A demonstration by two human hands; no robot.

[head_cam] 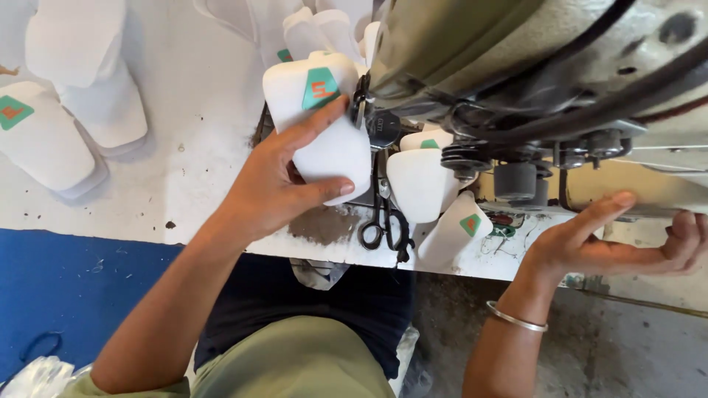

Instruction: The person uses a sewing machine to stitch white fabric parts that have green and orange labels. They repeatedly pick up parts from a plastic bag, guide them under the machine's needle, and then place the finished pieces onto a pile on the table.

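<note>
Left hand [284,184] has its grip closed on a white padded shoe-upper piece [324,125], long axis eleven-to-five; right hand [612,243] open, fingertips cut off behind the sewing machine [531,66].

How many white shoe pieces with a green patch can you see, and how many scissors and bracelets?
White pieces showing a green patch: 5 (one in the left hand at, others at)
Black scissors: 1
Metal bracelet: 1
Total: 7
</note>
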